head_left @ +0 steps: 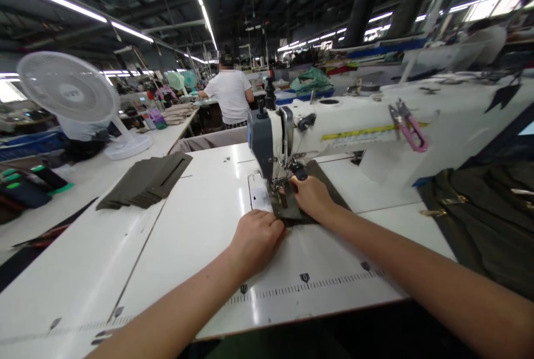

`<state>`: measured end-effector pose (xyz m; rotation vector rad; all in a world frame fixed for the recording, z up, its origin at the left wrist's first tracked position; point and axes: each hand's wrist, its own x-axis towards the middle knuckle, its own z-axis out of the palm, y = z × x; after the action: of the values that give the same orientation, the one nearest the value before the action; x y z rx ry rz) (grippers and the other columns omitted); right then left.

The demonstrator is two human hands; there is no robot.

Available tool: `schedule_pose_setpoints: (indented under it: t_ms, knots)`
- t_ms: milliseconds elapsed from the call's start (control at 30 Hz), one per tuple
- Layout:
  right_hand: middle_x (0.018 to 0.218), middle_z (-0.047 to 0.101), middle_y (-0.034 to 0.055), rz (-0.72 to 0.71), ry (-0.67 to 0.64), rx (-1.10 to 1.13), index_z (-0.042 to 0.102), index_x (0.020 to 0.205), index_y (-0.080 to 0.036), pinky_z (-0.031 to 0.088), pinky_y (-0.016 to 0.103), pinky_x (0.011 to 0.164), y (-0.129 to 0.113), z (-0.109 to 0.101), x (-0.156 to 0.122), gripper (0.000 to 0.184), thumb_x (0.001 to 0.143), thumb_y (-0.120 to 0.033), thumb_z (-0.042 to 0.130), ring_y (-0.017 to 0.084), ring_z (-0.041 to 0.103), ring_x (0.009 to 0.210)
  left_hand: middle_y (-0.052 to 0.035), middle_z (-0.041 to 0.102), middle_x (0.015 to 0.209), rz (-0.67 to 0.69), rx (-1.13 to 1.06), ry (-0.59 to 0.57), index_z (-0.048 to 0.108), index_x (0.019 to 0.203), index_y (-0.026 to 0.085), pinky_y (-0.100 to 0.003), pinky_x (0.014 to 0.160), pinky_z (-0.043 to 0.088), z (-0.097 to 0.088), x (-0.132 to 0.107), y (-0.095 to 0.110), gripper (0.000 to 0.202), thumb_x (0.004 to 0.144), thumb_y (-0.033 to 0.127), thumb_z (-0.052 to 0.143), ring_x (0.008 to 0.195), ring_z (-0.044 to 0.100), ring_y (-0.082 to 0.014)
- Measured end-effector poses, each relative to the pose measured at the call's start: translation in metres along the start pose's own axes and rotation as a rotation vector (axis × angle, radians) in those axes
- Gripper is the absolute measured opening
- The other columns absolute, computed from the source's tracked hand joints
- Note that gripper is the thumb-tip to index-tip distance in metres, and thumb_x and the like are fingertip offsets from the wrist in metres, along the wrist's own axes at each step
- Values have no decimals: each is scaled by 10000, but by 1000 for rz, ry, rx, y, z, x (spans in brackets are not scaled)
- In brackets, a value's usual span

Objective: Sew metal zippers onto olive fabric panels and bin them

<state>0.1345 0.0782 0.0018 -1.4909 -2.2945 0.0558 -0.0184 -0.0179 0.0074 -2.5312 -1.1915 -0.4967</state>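
Note:
A dark olive fabric piece (pixel 292 210) lies under the presser foot of a white sewing machine (pixel 354 119) with a grey head cover. My left hand (pixel 257 239) rests on the table at the fabric's near left corner, its fingers curled closed on that edge. To the right of the needle, my right hand (pixel 314 196) is closed on the fabric, thumb and fingertips close beside the presser foot. Its other fingers are partly hidden. More of the dark cloth extends behind my right hand.
A fanned stack of dark fabric pieces (pixel 146 180) lies on the left. Beyond it stand a white fan (pixel 70 89) and thread cones (pixel 48 178). Pink-handled thread snips (pixel 409 128) hang on the machine arm. Dark cloth with zippers (pixel 479 214) lies right. Ahead is a person (pixel 229 94).

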Motion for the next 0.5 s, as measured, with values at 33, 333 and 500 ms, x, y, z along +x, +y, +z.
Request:
schedule_pose_setpoints:
  t_ms: [33, 333, 500]
  knots:
    - [783, 656, 78, -51, 10, 17, 650, 774, -152, 455, 260, 663, 1, -4, -9, 187, 816, -201, 475, 190, 612, 763, -36, 589, 649, -50, -5, 22, 540, 673, 151, -315, 568, 500, -3, -4, 1, 257, 879, 268, 438, 592, 573, -169]
    - [1092, 624, 111, -594, 202, 250, 610, 1064, -153, 454, 401, 907, 12, -2, -70, 302, 824, -84, 439, 198, 567, 1035, -135, 618, 1090, 30, -170, 41, 555, 1045, 118, -359, 879, 496, 3, -9, -9, 239, 870, 141, 395, 1006, 591, -193]
    - [1048, 646, 102, -578, 195, 291, 639, 1003, -140, 456, 352, 910, 13, -2, -65, 303, 828, -59, 405, 185, 585, 1008, -154, 653, 1019, 121, -43, 37, 594, 984, 93, -368, 800, 540, 2, -3, -8, 260, 876, 95, 356, 918, 637, -211]
